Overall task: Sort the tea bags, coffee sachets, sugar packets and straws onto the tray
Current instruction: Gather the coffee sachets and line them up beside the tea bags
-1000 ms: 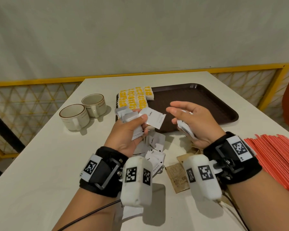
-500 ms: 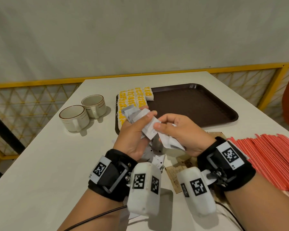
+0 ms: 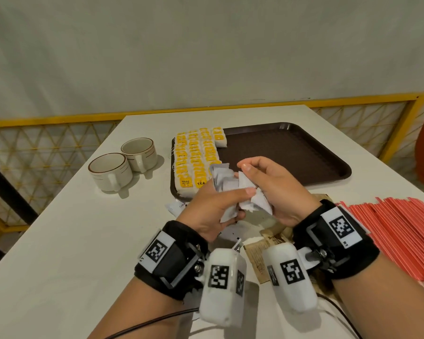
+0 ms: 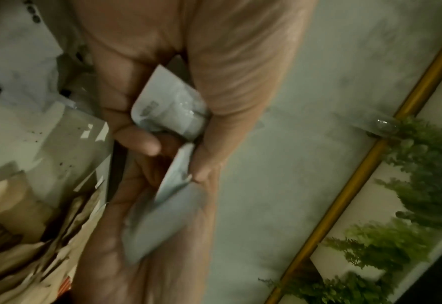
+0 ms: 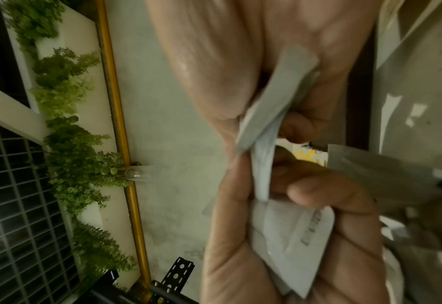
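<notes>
My left hand point(image 3: 227, 200) grips a bunch of white sachets point(image 3: 222, 178) just in front of the tray's near edge. Touching it, my right hand point(image 3: 260, 184) pinches more white sachets point(image 3: 260, 204) against that bunch. In the left wrist view the fingers curl round a white sachet point(image 4: 167, 107); the right wrist view shows another sachet point(image 5: 292, 236) between both hands. The dark brown tray point(image 3: 304, 155) carries rows of yellow-tagged tea bags point(image 3: 196, 157) along its left side. Red straws point(image 3: 402, 228) lie in a heap at the right. Loose white sachets point(image 3: 179, 206) and brown packets point(image 3: 257, 255) lie under my hands.
Two white cups with brown rims point(image 3: 123, 167) stand left of the tray on the white table point(image 3: 71, 241). A yellow railing point(image 3: 47, 118) runs behind the table, close to the wall.
My hands were apart a second ago, each with white sachets. They have come together, and the right hand now presses its sachets against the left hand's bunch.
</notes>
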Demonstrator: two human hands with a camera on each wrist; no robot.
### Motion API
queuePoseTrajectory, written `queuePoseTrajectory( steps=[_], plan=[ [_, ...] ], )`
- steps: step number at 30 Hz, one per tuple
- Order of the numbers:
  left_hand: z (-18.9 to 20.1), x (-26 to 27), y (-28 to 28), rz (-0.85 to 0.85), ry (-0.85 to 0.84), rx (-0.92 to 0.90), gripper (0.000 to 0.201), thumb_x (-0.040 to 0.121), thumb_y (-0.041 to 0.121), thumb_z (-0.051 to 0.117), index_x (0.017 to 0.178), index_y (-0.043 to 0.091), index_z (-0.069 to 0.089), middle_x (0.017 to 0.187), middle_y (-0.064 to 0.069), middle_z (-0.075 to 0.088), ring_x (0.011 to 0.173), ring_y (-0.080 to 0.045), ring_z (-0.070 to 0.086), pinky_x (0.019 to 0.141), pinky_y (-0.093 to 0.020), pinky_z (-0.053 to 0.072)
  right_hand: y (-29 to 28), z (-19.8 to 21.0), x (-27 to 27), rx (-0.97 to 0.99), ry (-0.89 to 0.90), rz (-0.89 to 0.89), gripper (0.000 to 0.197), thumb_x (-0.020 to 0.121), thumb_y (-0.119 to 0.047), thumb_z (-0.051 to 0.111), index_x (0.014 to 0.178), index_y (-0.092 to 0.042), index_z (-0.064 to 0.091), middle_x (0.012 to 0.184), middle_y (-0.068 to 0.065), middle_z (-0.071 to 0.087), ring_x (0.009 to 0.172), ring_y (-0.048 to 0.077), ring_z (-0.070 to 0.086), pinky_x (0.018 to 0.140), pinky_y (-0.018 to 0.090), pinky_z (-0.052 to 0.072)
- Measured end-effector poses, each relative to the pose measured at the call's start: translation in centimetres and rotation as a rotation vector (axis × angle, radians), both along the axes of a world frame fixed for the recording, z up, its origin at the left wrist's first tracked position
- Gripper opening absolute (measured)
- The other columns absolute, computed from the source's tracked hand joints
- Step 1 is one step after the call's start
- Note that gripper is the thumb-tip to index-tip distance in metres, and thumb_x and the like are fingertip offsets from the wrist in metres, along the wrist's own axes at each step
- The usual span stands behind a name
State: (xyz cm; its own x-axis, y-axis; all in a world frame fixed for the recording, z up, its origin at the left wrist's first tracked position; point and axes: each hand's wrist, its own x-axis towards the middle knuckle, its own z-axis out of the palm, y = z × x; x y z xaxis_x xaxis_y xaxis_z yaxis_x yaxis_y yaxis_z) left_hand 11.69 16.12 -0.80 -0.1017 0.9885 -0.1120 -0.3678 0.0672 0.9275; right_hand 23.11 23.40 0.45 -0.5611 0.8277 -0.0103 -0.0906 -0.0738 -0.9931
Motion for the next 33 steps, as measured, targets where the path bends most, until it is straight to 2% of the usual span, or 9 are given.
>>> queuePoseTrajectory(
  steps=[7,10,13,16,18,20,25,28,33],
  plan=[
    [0.8,-1.0,0.1,0.076,-0.314,-0.072,0.017,0.090,-0.003,0.044,0.097,0.000,0.059,0.082,-0.020,0.070,0.071,-0.026,0.070,0.072,-0.036,0.057,0.9,0.8,0.8,-0.136,0.082,-0.081,0.027,0.098,-0.025,0.043,0.116,-0.013,0.059,0.083,0.003,0.042,0.061,0.012,0.041,0.056,0.025,0.041],
    [1.1,-1.3,0.2,0.101,-0.492,-0.091,0.019,0.090,-0.004,0.041,0.102,-0.004,0.055,0.083,-0.023,0.070,0.071,-0.028,0.071,0.066,-0.037,0.058,0.8,1.2,1.2,-0.271,0.319,-0.015,0.033,0.090,-0.010,0.035,0.116,-0.005,0.054,0.077,0.007,0.042,0.063,0.017,0.042,0.068,0.038,0.052],
    [0.9,-1.7,0.4,0.121,-0.572,-0.107,0.021,0.089,-0.004,0.038,0.104,-0.004,0.053,0.092,-0.023,0.068,0.081,-0.026,0.066,0.061,-0.030,0.057,0.7,1.5,1.3,-0.224,0.313,-0.003,0.044,0.078,0.007,0.027,0.112,-0.003,0.052,0.082,0.008,0.044,0.064,0.017,0.048,0.061,0.028,0.049],
    [0.8,-1.8,0.3,0.088,-0.583,-0.125,0.031,0.087,-0.004,0.036,0.113,0.000,0.053,0.099,-0.020,0.069,0.090,-0.023,0.061,0.059,-0.025,0.054,0.7,1.5,1.4,-0.156,0.222,-0.013,0.052,0.078,0.020,0.019,0.109,-0.005,0.051,0.090,0.010,0.045,0.061,0.014,0.059,0.055,0.024,0.051],
    [0.8,-1.9,0.1,0.070,-0.528,-0.146,0.032,0.088,-0.003,0.038,0.097,0.002,0.068,0.091,-0.015,0.069,0.086,-0.021,0.060,0.059,-0.024,0.052,0.8,1.2,1.2,-0.131,0.189,-0.019,0.051,0.079,0.021,0.021,0.104,-0.009,0.054,0.094,0.009,0.049,0.070,0.016,0.054,0.066,0.029,0.050],
    [0.9,-1.9,0.0,0.055,-0.472,-0.161,0.033,0.088,-0.002,0.041,0.080,0.006,0.072,0.082,-0.010,0.064,0.077,-0.018,0.059,0.062,-0.026,0.052,1.0,1.1,1.1,-0.102,0.174,-0.018,0.046,0.085,0.020,0.027,0.101,-0.011,0.057,0.096,0.009,0.054,0.061,0.010,0.050,0.061,0.025,0.046],
    [0.5,-1.8,0.2,0.051,-0.467,-0.129,0.033,0.077,-0.003,0.056,0.104,0.016,0.058,0.075,-0.008,0.060,0.067,-0.021,0.064,0.072,-0.038,0.057,1.1,0.7,1.3,-0.024,0.072,0.004,0.038,0.086,0.019,0.037,0.099,-0.007,0.061,0.074,0.004,0.061,0.049,0.007,0.044,0.053,0.020,0.038],
    [0.6,-1.5,0.1,0.025,-0.462,-0.120,0.027,0.073,0.010,0.065,0.099,0.018,0.061,0.072,-0.006,0.058,0.064,-0.019,0.062,0.070,-0.037,0.058,1.0,0.4,1.1,-0.001,0.039,-0.008,0.037,0.085,0.020,0.036,0.093,-0.005,0.063,0.059,0.000,0.050,0.047,0.005,0.041,0.050,0.018,0.037],
    [0.7,-1.7,0.4,0.081,-0.483,-0.125,0.028,0.066,0.032,0.072,0.087,0.017,0.062,0.072,-0.005,0.057,0.065,-0.017,0.059,0.064,-0.033,0.057,1.0,0.6,1.1,-0.006,0.076,-0.067,0.032,0.082,0.016,0.038,0.074,-0.006,0.061,0.069,0.006,0.053,0.066,0.014,0.046,0.060,0.023,0.036]
  ],
)
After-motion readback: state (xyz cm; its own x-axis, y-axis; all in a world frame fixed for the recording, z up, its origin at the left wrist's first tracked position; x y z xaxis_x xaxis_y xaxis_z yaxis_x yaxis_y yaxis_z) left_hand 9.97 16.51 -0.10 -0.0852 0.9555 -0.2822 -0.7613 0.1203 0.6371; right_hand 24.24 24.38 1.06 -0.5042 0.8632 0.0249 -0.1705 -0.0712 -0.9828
